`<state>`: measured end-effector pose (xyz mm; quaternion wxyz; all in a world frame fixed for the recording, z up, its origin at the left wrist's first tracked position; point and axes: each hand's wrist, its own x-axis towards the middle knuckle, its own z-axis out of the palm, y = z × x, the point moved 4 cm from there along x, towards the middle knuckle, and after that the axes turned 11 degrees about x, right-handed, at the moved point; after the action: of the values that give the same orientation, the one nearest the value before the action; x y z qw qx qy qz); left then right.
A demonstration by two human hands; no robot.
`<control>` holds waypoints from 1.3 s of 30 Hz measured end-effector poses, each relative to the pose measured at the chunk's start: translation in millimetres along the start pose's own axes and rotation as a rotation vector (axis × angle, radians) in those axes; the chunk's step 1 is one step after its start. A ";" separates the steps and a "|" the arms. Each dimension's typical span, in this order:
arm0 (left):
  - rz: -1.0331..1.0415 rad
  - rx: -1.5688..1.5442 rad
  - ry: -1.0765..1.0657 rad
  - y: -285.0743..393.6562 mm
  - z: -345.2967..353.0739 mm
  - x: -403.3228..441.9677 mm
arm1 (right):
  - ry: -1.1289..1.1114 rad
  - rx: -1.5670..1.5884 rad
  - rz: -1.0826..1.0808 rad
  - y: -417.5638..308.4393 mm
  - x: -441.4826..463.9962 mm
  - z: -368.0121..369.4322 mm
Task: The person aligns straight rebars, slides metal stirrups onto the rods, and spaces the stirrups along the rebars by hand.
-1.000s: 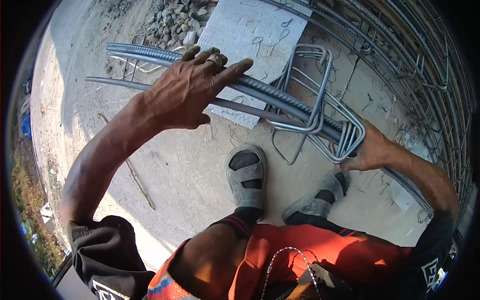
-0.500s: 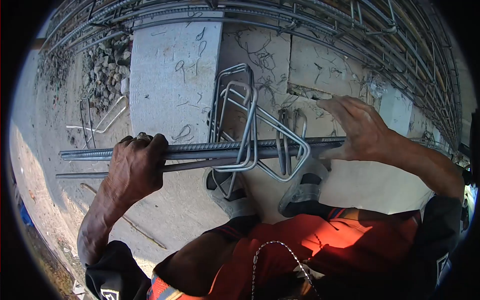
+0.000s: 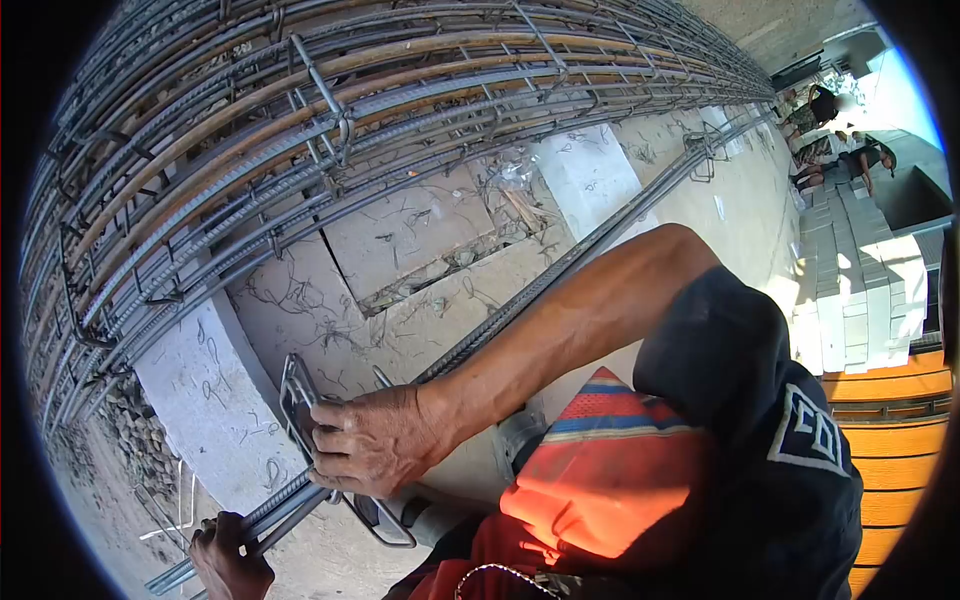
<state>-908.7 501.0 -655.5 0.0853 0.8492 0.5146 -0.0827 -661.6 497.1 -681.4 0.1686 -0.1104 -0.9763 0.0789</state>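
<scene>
A bundle of long ribbed steel rebars point(image 3: 540, 285) runs diagonally from the lower left up towards the far right. Near its lower left end, my left hand point(image 3: 232, 558) is closed around the bars. Farther along, my right hand point(image 3: 372, 442) has its fingers curled over the bent steel stirrups point(image 3: 291, 388) that hang around the bundle. Part of one stirrup shows below the palm; the fingertips and some of the loops are hidden. Another group of stirrups point(image 3: 703, 155) sits around the bars at the far end.
A large stack of tied rebar cages point(image 3: 400, 85) fills the upper left. Below it lie pale slabs point(image 3: 205, 385) with scattered tie wire, and gravel point(image 3: 145, 440) at the left. Light blocks point(image 3: 850, 280) are stacked at the right, with people point(image 3: 858, 165) beyond them.
The view has swung to the right along the bars. My right hand, open and off the stirrups before, is now closed on them. My left hand still grips the bar ends.
</scene>
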 end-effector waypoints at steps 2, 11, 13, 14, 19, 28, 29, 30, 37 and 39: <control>-0.014 -0.010 -0.013 -5.6 -1.1 3.6 | 0.074 -0.044 0.032 9.1 -26.0 -11.1; -0.010 0.152 -0.091 3.3 -48.2 18.5 | -0.494 -0.118 0.447 49.6 -289.9 -128.2; -0.025 0.194 -0.118 0.8 -50.7 22.9 | -0.707 -0.325 0.643 53.6 -387.4 -165.9; -0.035 0.226 -0.134 4.1 -55.1 24.0 | -0.688 -0.426 0.737 49.9 -431.7 -189.8; 0.125 0.066 0.126 -35.5 -32.6 6.3 | -0.778 -0.501 1.127 25.5 -520.3 -208.2; 0.113 0.108 -0.014 32.3 -88.3 2.8 | 1.097 -0.461 1.651 -9.5 -476.4 -150.5; 0.138 0.099 -0.005 37.9 -97.8 -0.6 | 1.183 -0.335 1.748 -15.7 -493.3 -119.4; 0.102 0.126 -0.026 41.0 -105.6 -5.9 | 1.180 -0.293 1.718 -22.2 -517.9 -83.7; 0.069 0.196 -0.002 56.0 -143.6 -25.7 | 2.071 0.556 1.348 -22.0 -486.4 -33.2; -0.001 0.166 -0.024 51.7 -146.7 -30.9 | 1.857 0.124 1.350 -25.6 -500.9 -68.3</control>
<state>-869.2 484.7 -502.8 0.0210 0.8521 0.5052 -0.1351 -182.5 359.0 -769.1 0.7518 -0.6180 -0.2119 0.0891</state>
